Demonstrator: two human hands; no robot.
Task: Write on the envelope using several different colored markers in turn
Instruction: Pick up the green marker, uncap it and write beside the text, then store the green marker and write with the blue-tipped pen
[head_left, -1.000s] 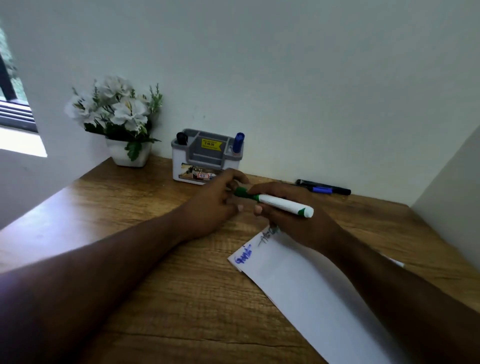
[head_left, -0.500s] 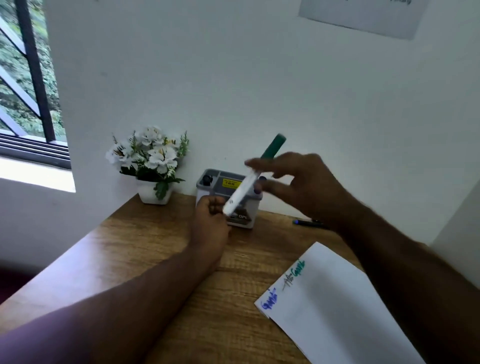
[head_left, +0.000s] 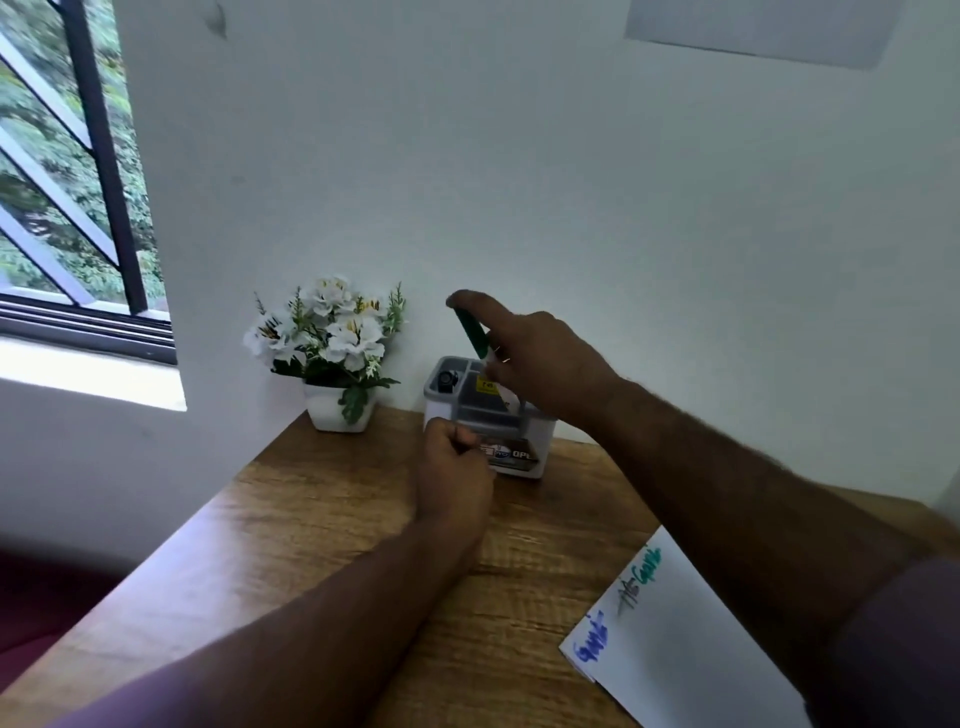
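Note:
My right hand (head_left: 540, 361) holds a capped green marker (head_left: 474, 332) upright, cap end up, with its lower end down in the grey pen holder (head_left: 535, 452) by the wall. My left hand (head_left: 454, 470) rests as a fist on the desk, touching the holder's front. A black marker cap (head_left: 445, 379) shows in the holder's left slot. The white envelope (head_left: 691, 654) lies at the lower right, partly under my right forearm, with blue, black and green writing along its left end.
A white pot of white flowers (head_left: 332, 348) stands left of the holder against the wall. The wooden desk (head_left: 322, 545) ends at a left edge near the window (head_left: 67, 182). A side wall rises at the far right.
The capped green marker went from lying across my hands over the envelope, up and tilted, to standing in the holder. My left hand shifted to the holder's front. The view tilted upward.

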